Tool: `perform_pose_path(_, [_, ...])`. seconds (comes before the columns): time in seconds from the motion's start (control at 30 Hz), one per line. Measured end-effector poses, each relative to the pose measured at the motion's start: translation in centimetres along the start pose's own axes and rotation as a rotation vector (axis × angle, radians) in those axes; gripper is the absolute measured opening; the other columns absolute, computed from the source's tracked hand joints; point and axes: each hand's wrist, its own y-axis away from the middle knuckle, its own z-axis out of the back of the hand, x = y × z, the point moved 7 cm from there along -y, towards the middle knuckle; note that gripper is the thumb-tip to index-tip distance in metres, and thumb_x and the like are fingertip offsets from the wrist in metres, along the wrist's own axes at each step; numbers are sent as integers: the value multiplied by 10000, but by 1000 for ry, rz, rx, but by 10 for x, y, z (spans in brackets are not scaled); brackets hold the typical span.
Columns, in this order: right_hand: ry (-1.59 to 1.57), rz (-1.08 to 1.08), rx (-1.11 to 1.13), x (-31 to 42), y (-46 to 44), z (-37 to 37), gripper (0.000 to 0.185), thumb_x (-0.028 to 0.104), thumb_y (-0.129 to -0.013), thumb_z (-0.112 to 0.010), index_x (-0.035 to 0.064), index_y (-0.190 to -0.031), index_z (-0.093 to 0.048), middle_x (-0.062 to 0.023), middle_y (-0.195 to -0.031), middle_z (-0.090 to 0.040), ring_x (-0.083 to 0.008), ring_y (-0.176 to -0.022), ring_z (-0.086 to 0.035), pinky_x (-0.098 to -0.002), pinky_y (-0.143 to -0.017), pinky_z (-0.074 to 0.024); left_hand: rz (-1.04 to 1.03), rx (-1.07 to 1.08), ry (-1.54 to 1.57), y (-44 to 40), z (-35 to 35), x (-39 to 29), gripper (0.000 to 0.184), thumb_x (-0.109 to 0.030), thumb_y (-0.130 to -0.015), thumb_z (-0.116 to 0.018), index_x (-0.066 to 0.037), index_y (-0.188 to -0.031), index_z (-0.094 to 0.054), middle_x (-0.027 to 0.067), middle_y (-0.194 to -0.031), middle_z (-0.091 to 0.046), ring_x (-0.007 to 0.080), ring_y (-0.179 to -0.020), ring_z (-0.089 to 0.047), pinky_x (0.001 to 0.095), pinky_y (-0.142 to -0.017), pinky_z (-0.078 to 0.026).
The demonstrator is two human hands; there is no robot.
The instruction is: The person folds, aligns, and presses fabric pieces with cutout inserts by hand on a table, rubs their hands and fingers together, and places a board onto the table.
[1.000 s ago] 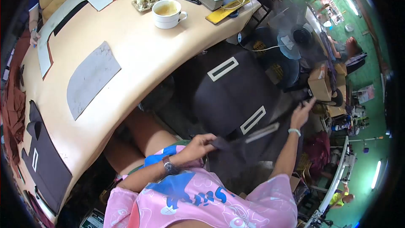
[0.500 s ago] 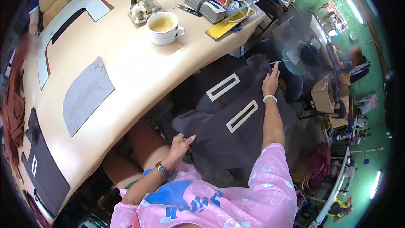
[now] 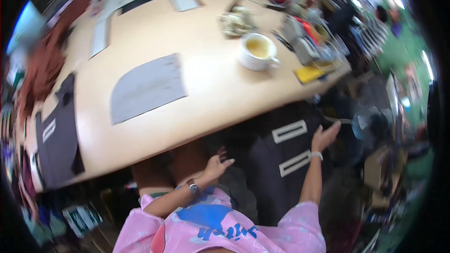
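The dark cloth (image 3: 265, 173), below the bench's (image 3: 211, 89) near right edge, looks light and floppy, best held by its edges. Left hand (image 3: 215, 167) spread, empty; right hand (image 3: 325, 137) outstretched at the cloth, contact unclear.

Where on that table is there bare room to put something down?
Bare tabletop lies between the grey panel and the white cup; a narrower strip separates that panel from the dark cloth. It's crowded around the yellow piece.
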Motion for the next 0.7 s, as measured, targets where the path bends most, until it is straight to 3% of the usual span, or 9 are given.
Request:
perform_pose_path(0.07, [-146, 124, -100, 39, 2, 12, 686, 140, -819, -588, -54, -1359, -212, -235, -1395, -267, -362, -1299, -249, -423, -1080, -176, -135, 63, -66, 15, 7, -22, 620, -164, -814, -626, 20, -1323, -324, 197, -1281, -438, 268, -1135, -481, 353, -944, -402])
perform_pose_path(0.13, [-310, 188, -175, 95, 4, 33, 664, 148, -846, -570, -48, -1365, -205, -223, -1405, -256, -348, -1308, -237, -423, -1084, -169, -226, 153, 5, 41, 13, -61, 481, -145, -861, -581, -17, -1288, -401, 133, -1261, -475, 214, -1117, -492, 340, -926, -416])
perform_pose_path(0.17, [-453, 245, -208, 126, 6, 44, 660, 134, -851, -568, -37, -1371, -199, -218, -1403, -264, -340, -1311, -237, -426, -1083, -172, -328, 101, -87, 59, 22, -91, 399, -140, -876, -559, -40, -1249, -458, 106, -1193, -537, 178, -1059, -533, 317, -910, -427])
perform_pose_path(0.3, [-725, 383, -212, 264, 27, 85, 614, 93, -853, -548, -32, -1359, -223, -207, -1384, -301, -337, -1296, -270, -431, -1075, -185, -791, -302, -335, 114, 86, -175, 248, -81, -836, -585, -16, -1076, -580, 139, -1026, -608, 217, -969, -588, 298, -836, -452])
perform_pose_path(0.4, [-1046, 500, -113, 363, 55, 101, 618, 24, -825, -536, -32, -1357, -227, -204, -1387, -297, -337, -1296, -270, -423, -1073, -194, -933, -758, -529, 155, 163, -219, 242, -19, -786, -599, -19, -1028, -590, 138, -1011, -614, 278, -946, -597, 338, -829, -469])
perform_pose_path(0.47, [-1140, 588, 58, 428, 71, 115, 632, 5, -808, -533, -25, -1362, -231, -201, -1384, -305, -333, -1296, -275, -420, -1073, -190, -961, -1032, -668, 183, 218, -242, 240, -10, -785, -599, -15, -1025, -590, 144, -1003, -613, 278, -947, -597, 331, -830, -468])
perform_pose_path(0.57, [-1247, 832, 89, 508, 103, 133, 628, 46, -794, -544, -17, -1354, -266, -198, -1368, -333, -330, -1282, -298, -422, -1066, -198, -905, -1361, -808, 211, 300, -254, 223, -58, -778, -613, -14, -997, -601, 150, -984, -618, 300, -932, -597, 340, -807, -470])
perform_pose_path(0.6, [-1226, 885, 101, 532, 114, 140, 624, 65, -791, -547, -14, -1350, -279, -197, -1360, -343, -328, -1276, -307, -424, -1064, -202, -870, -1423, -855, 212, 327, -255, 197, -88, -784, -612, -19, -969, -612, 146, -967, -624, 299, -918, -603, 336, -785, -476])
perform_pose_path(0.7, [-1303, 921, 195, 593, 147, 147, 628, 106, -790, -558, -3, -1348, -291, -186, -1356, -350, -330, -1270, -312, -445, -1053, -211, -591, -1451, -888, 184, 409, -255, 405, -279, -815, -586, -59, -1151, -534, 187, -1144, -545, 323, -1070, -520, 361, -888, -424])
